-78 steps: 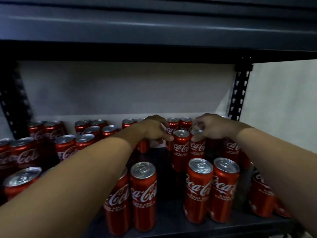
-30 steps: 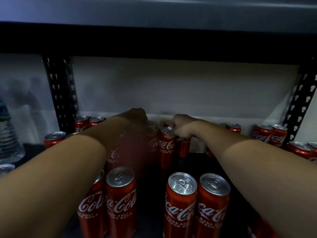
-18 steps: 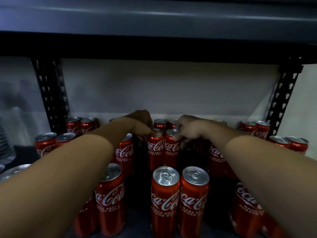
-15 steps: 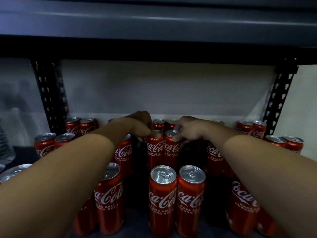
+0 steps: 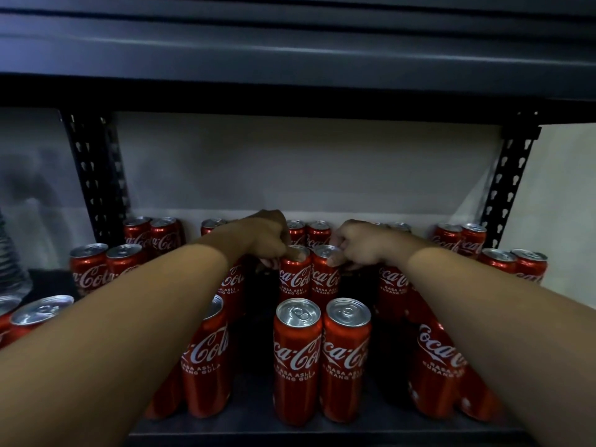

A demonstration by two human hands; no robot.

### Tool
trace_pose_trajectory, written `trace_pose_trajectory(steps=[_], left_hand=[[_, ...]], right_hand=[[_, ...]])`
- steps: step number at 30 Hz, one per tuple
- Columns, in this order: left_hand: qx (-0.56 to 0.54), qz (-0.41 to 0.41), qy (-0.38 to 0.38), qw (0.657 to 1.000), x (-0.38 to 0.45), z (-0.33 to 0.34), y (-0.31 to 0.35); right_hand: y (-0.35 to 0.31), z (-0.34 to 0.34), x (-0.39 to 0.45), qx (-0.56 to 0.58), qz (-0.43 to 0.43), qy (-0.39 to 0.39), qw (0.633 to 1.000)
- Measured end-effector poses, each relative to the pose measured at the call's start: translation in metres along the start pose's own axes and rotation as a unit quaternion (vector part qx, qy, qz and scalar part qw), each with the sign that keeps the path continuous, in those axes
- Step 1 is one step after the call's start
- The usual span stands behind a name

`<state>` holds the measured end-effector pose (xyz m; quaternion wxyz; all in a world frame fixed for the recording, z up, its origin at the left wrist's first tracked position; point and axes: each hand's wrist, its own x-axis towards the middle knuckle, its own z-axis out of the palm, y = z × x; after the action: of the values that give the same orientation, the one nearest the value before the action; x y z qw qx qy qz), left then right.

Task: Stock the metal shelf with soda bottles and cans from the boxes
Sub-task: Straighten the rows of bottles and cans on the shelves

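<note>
Two slim red cola cans stand upright and touching at mid-depth on the dark metal shelf (image 5: 322,433). The left hand (image 5: 263,240) pinches the silver rim of the left middle can (image 5: 294,275) with curled fingers; the right hand (image 5: 354,245) pinches the rim of the right middle can (image 5: 325,274) likewise. Directly in front, a front pair of cans (image 5: 321,359) stands at the shelf edge, with a dark gap between rows. More cans line the pale back wall (image 5: 306,169). Perforated black uprights (image 5: 93,175) flank the bay.
</note>
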<state>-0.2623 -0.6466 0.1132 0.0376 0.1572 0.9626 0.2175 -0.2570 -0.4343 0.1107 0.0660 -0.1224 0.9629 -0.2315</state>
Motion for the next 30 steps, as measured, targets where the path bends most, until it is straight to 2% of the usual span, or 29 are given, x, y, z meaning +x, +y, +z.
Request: trace_pose_trajectory(steps=[5,10,15,24,30], left_hand=[[0.004,0.001,0.011,1.000,-0.005,0.002,0.001],[0.085,0.014,0.034,0.996,-0.012,0.003,0.005],[0.086,0.007,0.052,0.995,-0.009,0.008,0.005],[0.080,0.000,0.077,0.994,-0.008,0.012,0.004],[0.082,0.003,0.061,0.995,-0.013,0.015,0.004]], right_hand=[[0.000,0.004,-0.006,-0.005,-0.006,0.015,1.000],[-0.004,0.005,-0.011,-0.047,-0.011,0.017,0.999],[-0.002,0.008,-0.012,-0.088,-0.021,0.038,0.995],[0.002,0.010,-0.013,-0.094,-0.032,0.051,0.994],[0.001,0.010,-0.024,-0.077,-0.024,0.046,0.996]])
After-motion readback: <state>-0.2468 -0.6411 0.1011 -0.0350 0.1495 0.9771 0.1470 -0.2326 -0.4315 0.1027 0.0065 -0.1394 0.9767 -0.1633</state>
